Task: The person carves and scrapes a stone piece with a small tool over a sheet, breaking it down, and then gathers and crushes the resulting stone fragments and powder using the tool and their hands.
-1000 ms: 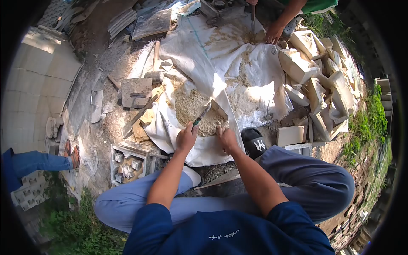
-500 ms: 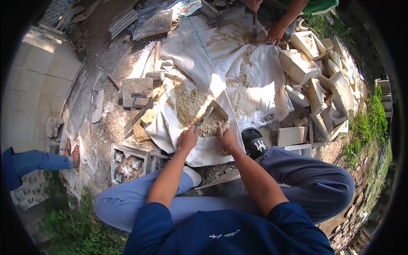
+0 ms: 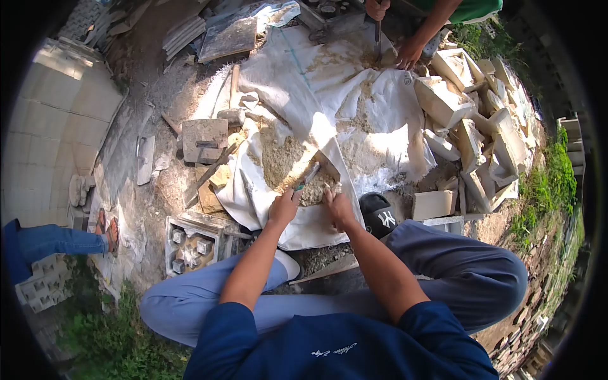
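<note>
My left hand [image 3: 284, 207] is wrapped round the green handle of a small trowel [image 3: 310, 175], whose narrow metal blade slants up and to the right over a box-like mould. Grey, crumbly mix [image 3: 315, 191] lies inside this mould. At the mould's right side, my right hand [image 3: 337, 207] has its fingers bent and pressed together at the edge; what they grip is too small to make out. Under both hands spreads a white sack sheet [image 3: 304, 235], with a heap of loose mix [image 3: 278, 158] on it just beyond the mould.
Hammer [image 3: 233, 116], flat square trowel [image 3: 205, 140] and metal mould [image 3: 193, 246] lie at the left. Cast blocks [image 3: 443, 101] are piled at the right. Beyond the sheet, a co-worker's hands [image 3: 410, 53] hold a tool. Another person's leg [image 3: 60, 240] stands far left. A black cap-like item [image 3: 377, 215] is nearby.
The trowel blade in my left hand has tilted and shifted lower over the mix. My right hand has stayed nearly in place. The co-worker's upper hand has come further into view.
</note>
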Demonstrator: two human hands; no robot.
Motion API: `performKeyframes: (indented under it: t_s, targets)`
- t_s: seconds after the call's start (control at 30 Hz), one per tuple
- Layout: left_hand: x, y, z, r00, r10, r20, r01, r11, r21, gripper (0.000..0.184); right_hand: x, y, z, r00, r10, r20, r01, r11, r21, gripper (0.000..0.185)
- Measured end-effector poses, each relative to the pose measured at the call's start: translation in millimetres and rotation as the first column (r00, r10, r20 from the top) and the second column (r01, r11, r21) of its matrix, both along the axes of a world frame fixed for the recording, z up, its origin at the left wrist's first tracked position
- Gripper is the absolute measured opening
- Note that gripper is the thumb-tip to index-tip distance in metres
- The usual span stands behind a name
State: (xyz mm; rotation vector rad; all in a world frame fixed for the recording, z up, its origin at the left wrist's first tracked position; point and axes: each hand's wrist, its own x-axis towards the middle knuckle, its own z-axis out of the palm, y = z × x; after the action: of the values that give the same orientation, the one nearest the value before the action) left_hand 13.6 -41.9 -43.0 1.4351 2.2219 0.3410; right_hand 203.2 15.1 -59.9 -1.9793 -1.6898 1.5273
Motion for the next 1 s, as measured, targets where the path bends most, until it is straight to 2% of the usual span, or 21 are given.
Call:
performKeyframes:
  t_s: [0.07, 0.13, 0.2, 0.23, 0.3, 0.33, 0.37, 0.43, 0.47, 0.53, 0.67, 0.73, 0.77, 0.83, 0.87, 0.9, 0.97, 1.0]
  targets:
    - [2.2, 3.8, 6.2, 0.998, 0.06, -0.029, -0.062, 0.993, -0.098, 0.046, 1.7, 2.1, -8.4, 1.0, 0.019, 0.012, -0.02, 0.997, 0.073, 0.071]
    - [0.0, 6.4, 27.4, 0.999, 0.036, -0.035, -0.038, 0.998, -0.058, 0.045, -1.0, -4.8, -8.1, 0.999, -0.018, 0.043, 0.012, 0.991, 0.132, 0.072]
    - [-1.9, 2.8, 32.8, 0.997, 0.034, -0.066, -0.031, 0.999, 0.036, 0.04, -1.5, -3.9, -7.1, 0.999, -0.008, 0.033, 0.005, 0.996, 0.092, 0.073]
    - [-3.3, 1.6, 28.8, 0.997, 0.032, -0.067, -0.03, 0.999, 0.029, 0.04, -1.2, -4.3, -5.8, 1.0, -0.008, 0.027, 0.007, 0.999, 0.054, 0.074]
    - [-4.2, 2.5, 20.4, 0.996, 0.034, 0.087, -0.065, 0.92, 0.386, 0.034, 0.9, -5.0, -2.2, 1.0, -0.011, 0.012, 0.01, 0.999, 0.032, 0.074]
    - [-5.2, 4.0, 17.2, 0.995, 0.018, 0.096, -0.056, 0.909, 0.414, 0.031, 1.1, -3.1, 0.6, 1.0, -0.008, -0.006, 0.008, 1.0, 0.024, 0.074]
    - [-5.6, 2.5, 14.9, 0.995, 0.02, 0.096, -0.059, 0.908, 0.414, 0.031, 0.3, -2.7, 3.9, 1.0, -0.005, -0.005, 0.006, 1.0, 0.025, 0.074]
    - [-5.5, 0.5, 15.1, 0.998, 0.023, -0.067, -0.019, 0.998, 0.061, 0.034, 0.1, -2.3, -0.7, 0.999, 0.016, 0.034, -0.019, 0.997, 0.068, 0.074]
    - [-5.3, -1.2, 15.4, 0.997, 0.023, -0.068, -0.019, 0.998, 0.064, 0.034, 0.9, -3.1, -2.9, 0.999, 0.016, 0.033, -0.018, 0.997, 0.072, 0.074]
    - [-7.4, 0.0, 10.1, 0.993, -0.05, -0.109, 0.045, 0.998, -0.051, 0.036, 1.9, -0.5, -3.3, 1.0, 0.015, 0.0, -0.015, 1.0, 0.001, 0.074]
    - [-4.6, 2.0, 21.6, 0.995, -0.01, -0.1, 0.005, 0.999, -0.053, 0.038, 1.7, -3.6, -8.1, 1.0, 0.015, 0.009, -0.015, 0.999, 0.036, 0.074]
    - [-4.6, 3.4, 20.6, 0.998, 0.023, -0.052, -0.017, 0.993, 0.113, 0.037, 1.4, -4.3, -11.4, 0.999, 0.044, 0.024, -0.047, 0.989, 0.14, 0.072]
    - [-4.8, 4.3, 19.8, 0.999, 0.021, -0.048, -0.016, 0.995, 0.103, 0.037, 2.5, -6.8, -12.6, 0.999, 0.043, 0.028, -0.046, 0.99, 0.13, 0.072]
    - [-10.9, 8.2, 10.5, 0.992, -0.027, 0.12, -0.013, 0.946, 0.324, 0.036, -0.4, -2.3, 5.1, 1.0, -0.008, -0.009, 0.007, 1.0, -0.031, 0.066]
    - [-10.7, 7.1, 8.1, 0.998, -0.01, 0.065, -0.012, 0.943, 0.334, 0.033, -1.2, -1.1, 15.1, 1.0, -0.003, -0.012, 0.003, 1.0, -0.029, 0.066]
    - [-12.0, 3.7, 6.3, 0.998, -0.007, 0.062, -0.015, 0.941, 0.337, 0.033, -0.7, -0.1, 21.6, 1.0, -0.013, -0.017, 0.012, 0.998, -0.066, 0.068]
    - [-11.9, -2.9, 3.1, 0.985, -0.01, -0.174, 0.019, 0.999, 0.05, 0.037, -0.2, 2.2, 30.1, 0.999, -0.025, -0.02, 0.023, 0.995, -0.095, 0.069]
    - [-12.2, -0.7, 3.9, 0.985, -0.013, -0.174, 0.023, 0.998, 0.055, 0.037, 0.1, 1.8, 26.4, 0.999, -0.031, -0.016, 0.029, 0.995, -0.096, 0.07]
